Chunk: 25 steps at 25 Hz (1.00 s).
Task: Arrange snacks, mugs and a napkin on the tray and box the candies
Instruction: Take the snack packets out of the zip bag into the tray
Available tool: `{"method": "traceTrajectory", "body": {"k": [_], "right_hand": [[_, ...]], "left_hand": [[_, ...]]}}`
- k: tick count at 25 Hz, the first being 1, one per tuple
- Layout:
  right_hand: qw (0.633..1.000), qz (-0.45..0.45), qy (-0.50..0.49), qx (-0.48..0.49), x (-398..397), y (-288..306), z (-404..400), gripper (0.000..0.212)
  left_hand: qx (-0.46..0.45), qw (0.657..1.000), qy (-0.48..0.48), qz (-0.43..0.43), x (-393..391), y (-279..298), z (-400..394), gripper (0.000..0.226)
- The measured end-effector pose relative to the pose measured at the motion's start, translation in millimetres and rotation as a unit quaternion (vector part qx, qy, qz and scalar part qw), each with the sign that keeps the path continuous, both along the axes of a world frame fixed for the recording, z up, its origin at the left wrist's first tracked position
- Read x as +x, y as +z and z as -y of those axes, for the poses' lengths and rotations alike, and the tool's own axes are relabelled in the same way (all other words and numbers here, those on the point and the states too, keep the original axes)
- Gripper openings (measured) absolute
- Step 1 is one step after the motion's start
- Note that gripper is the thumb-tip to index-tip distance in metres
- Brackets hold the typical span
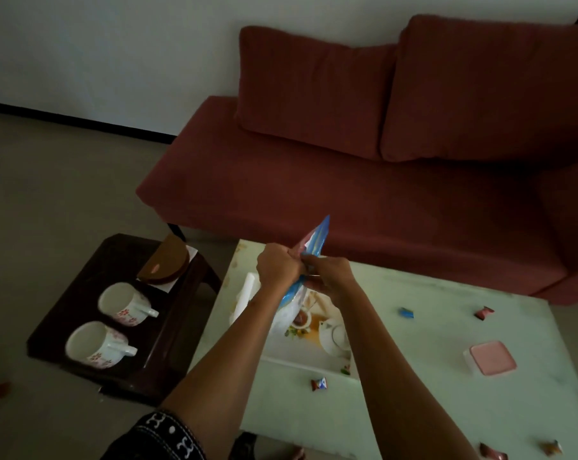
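Both hands met above the far left part of the pale bench (447,410), and between them stood the blue snack packet (315,239). The left hand (278,267) and the right hand (330,275) each had a narrow pinching grip closed on the packet, the two grips touching one another near its middle, about where a tear would likely be started. The packet's long axis ran steeply, its upper end pointing up and away toward the red sofa (347,194) and its lower end hanging down toward the person, directly over the printed tray (314,346) that lay on the bench beneath the forearms. That seemed the relation the next move turned on: whatever came out of the packet, or the packet itself, would fall straight down onto the tray, with neither hand clearly nearer than the other. The two flowered mugs (125,303) still sat on the dark low side table (81,293) well to the left, nearer the left hand, beside a brown half-round object (166,263) I could not identify. Wrapped candies (319,383) lay scattered on the bench, one just beside the tray's near edge, others to the right, and the small pink-lidded box (491,358) stood well apart on the right, nearer the right hand.
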State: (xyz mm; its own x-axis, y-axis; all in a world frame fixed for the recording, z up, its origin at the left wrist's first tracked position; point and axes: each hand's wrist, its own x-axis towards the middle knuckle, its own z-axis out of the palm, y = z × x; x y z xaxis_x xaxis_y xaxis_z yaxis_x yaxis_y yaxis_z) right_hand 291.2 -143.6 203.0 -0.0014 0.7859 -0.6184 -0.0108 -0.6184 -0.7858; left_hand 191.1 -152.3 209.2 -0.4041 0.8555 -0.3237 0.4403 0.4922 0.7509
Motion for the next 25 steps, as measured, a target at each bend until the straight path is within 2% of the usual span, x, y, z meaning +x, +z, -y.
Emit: {"method": "traceTrajectory", "body": {"k": [2, 5, 7, 9, 11, 12, 14, 16, 20, 22, 25], "right_hand": [[0.999, -0.022, -0.021, -0.011, -2.9, -5.8, 4.4, 0.023], [0.999, -0.033, -0.029, -0.016, -2.1, -9.5, 8.2, 0.004], [1.000, -0.010, -0.023, -0.002, -0.3, -10.9, 9.3, 0.008], [1.000, 0.015, -0.019, 0.020, 2.3, -12.8, 9.2, 0.012], [0.997, 0.055, -0.007, 0.049, 3.0, -14.0, 9.6, 0.015], [0.992, 0.099, 0.010, 0.071, 1.7, -13.9, 10.0, 0.016], [0.959, 0.246, 0.062, 0.125, -3.9, -13.2, 10.9, 0.015], [0.914, 0.370, 0.076, 0.147, -9.8, -12.9, 13.5, 0.013], [0.886, 0.434, 0.076, 0.147, -3.4, -19.0, 17.9, 0.020], [0.875, 0.444, 0.072, 0.179, 1.1, -21.1, 20.7, 0.027], [0.824, 0.501, 0.120, 0.235, 9.1, -26.2, 23.7, 0.026]], "left_hand": [[-0.006, 1.000, -0.001, 0.008, -5.1, -2.6, 4.7, 0.023], [-0.057, 0.989, 0.015, 0.136, -17.3, -10.6, 6.1, 0.020], [-0.077, 0.970, 0.028, 0.229, -19.8, -16.9, 10.4, 0.018], [-0.049, 0.969, 0.033, 0.242, -18.5, -22.8, 12.6, 0.018], [-0.015, 0.981, 0.025, 0.193, -12.5, -22.7, 14.6, 0.015], [-0.001, 0.990, 0.010, 0.142, -7.9, -21.3, 15.1, 0.008], [0.028, 0.999, -0.018, 0.023, 2.9, -19.7, 16.7, 0.020], [0.054, 0.997, -0.022, -0.053, 6.1, -16.1, 19.5, 0.029], [0.079, 0.982, -0.039, -0.165, -20.6, -11.3, 14.2, 0.015], [0.119, 0.969, -0.081, -0.203, -30.5, -9.4, 14.2, 0.012], [0.109, 0.941, -0.190, -0.257, -35.7, -14.2, 16.7, 0.017]]}}
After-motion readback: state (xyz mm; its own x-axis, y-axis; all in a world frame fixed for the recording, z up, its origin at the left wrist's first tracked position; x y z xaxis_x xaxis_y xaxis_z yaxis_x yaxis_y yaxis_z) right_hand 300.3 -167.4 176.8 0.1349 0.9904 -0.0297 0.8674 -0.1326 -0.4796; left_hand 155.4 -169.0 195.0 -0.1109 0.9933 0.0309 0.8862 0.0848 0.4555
